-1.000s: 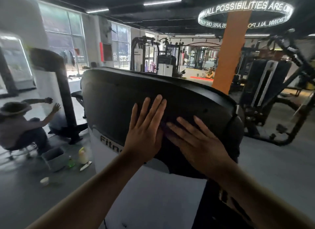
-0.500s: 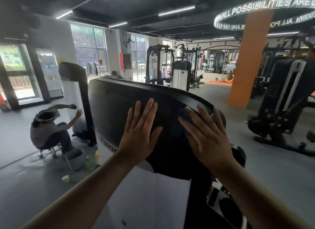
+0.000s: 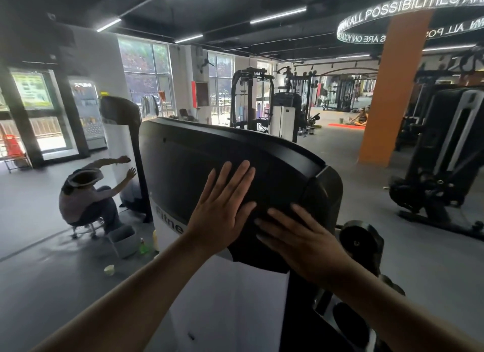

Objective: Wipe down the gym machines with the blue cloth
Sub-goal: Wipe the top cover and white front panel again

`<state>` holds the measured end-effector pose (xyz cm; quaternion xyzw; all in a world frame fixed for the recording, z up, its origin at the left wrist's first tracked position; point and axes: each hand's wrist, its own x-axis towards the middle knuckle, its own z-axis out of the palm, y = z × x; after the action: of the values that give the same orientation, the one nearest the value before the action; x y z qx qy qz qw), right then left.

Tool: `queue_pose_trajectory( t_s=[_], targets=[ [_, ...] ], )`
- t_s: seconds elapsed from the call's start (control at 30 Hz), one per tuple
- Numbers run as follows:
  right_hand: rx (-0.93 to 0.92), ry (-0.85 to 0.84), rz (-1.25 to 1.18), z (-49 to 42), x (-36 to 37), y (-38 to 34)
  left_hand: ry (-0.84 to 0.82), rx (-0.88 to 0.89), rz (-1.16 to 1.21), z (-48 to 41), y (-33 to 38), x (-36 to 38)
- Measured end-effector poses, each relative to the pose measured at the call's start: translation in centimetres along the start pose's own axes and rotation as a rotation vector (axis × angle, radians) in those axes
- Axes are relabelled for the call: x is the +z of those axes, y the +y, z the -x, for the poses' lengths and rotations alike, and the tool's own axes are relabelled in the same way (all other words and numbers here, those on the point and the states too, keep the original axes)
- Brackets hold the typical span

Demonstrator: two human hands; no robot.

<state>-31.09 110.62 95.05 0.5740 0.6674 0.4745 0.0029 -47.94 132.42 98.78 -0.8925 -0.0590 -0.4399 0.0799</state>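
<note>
The right hand [image 3: 301,243] hid whatever lay under its palm on the machine [image 3: 199,163]; no cloth could be made out there. The left hand [image 3: 220,215] covered the end of the lettering [image 3: 169,222]. The ring sign [image 3: 408,16] ran off the top right edge.

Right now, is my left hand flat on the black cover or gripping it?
Flat: the left hand presses the black cover with fingers straight and spread, gripping nothing.

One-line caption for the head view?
Left hand and right hand press flat, fingers straight, on the gym machine's black cover.
</note>
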Motion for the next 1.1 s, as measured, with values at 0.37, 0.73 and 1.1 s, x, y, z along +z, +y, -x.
queue_pose_trajectory(
  t_s=[0.37, 0.73, 1.1],
  targets=[
    [-0.054, -0.030, 0.009, 0.6, 1.4, -1.5, -0.029, -0.013, -0.014, 0.8, 0.0, -0.2],
    [0.559, 0.249, -0.163, 3.2, 2.2, -3.8, -0.049, -0.001, -0.018, 1.4, 2.0, 0.0],
    [1.153, 0.552, -0.565, -0.9, 1.0, -4.9, -0.067, 0.216, -0.150, -2.9, 6.8, 0.5]
  ],
)
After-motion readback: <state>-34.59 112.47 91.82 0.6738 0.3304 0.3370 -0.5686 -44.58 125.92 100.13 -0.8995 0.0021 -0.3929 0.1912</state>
